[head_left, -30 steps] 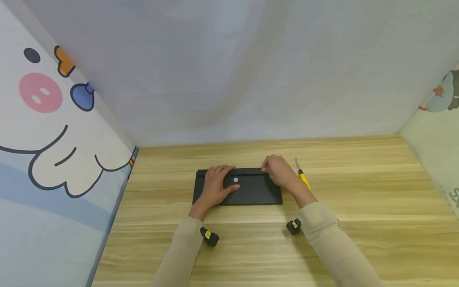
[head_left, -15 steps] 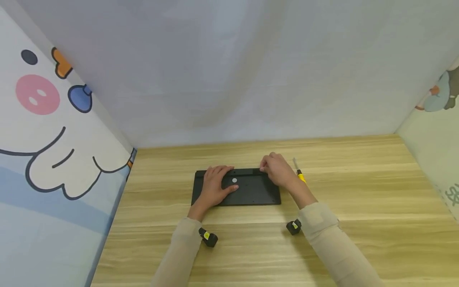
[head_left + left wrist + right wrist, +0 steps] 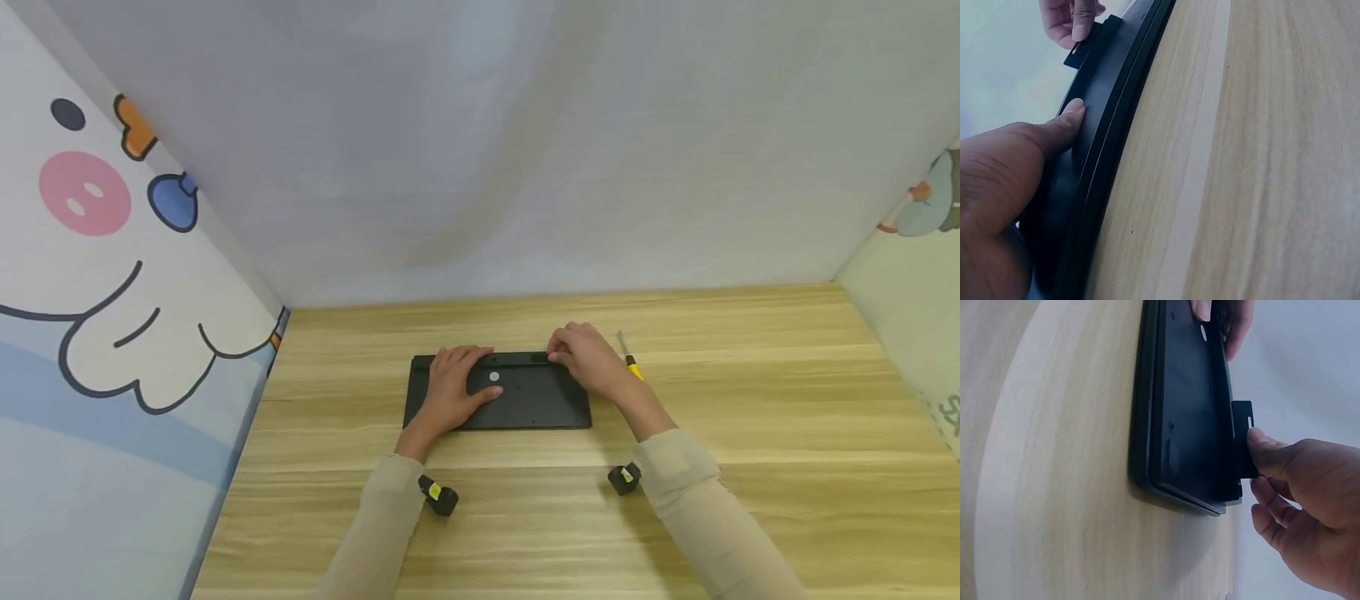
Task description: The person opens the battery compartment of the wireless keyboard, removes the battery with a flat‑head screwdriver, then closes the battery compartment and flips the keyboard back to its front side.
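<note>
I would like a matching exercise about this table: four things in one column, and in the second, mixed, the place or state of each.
Column one
1. left hand
2. right hand
3. screwdriver
4. round mark

Column two
A. pale, on the face of the black device
B. pinches a small black piece
C. lies on the wooden table
D. grips the device's far edge

Pairs: 1-D; 2-B; 3-C; 4-A.

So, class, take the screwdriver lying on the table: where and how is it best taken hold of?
Probably by its yellow and black handle, fingers curled round from above and the person's right. That part is thicker than the thin metal shaft, which points away toward the back wall. The right forearm partly hides the handle, so the right side looks freer.
</note>
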A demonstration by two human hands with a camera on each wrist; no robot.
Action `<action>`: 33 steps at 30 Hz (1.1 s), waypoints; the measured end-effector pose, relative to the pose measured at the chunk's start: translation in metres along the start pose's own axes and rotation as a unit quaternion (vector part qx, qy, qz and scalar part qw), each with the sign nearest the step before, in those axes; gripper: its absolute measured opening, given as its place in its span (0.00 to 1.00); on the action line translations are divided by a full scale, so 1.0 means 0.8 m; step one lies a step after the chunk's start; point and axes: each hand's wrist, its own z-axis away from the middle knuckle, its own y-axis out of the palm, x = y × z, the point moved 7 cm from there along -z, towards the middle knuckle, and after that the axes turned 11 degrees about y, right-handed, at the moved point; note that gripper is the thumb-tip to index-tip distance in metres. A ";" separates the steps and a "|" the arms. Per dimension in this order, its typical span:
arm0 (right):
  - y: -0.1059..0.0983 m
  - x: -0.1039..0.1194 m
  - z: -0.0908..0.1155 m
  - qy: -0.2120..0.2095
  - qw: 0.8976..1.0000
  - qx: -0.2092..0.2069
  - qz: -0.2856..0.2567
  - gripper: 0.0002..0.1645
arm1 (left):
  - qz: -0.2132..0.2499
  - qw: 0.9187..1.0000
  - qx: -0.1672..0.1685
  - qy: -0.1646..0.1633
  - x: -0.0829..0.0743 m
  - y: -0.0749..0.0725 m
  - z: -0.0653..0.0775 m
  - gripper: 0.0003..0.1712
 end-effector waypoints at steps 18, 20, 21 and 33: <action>-0.014 -0.012 -0.015 0.024 0.999 -0.039 0.013 0.05 | 0.005 1.000 0.004 -0.012 0.002 0.002 -0.001 0.39; -0.016 -0.013 -0.018 0.033 0.998 -0.042 0.020 0.05 | 0.008 1.000 0.005 -0.012 0.001 0.001 -0.001 0.39; -0.017 -0.014 -0.020 0.037 0.998 -0.044 0.024 0.05 | 0.009 1.000 0.006 -0.011 0.001 0.001 -0.001 0.39; -0.004 -0.032 -0.040 0.080 0.996 -0.016 0.030 0.06 | 0.017 1.000 -0.003 0.004 0.002 0.000 0.000 0.39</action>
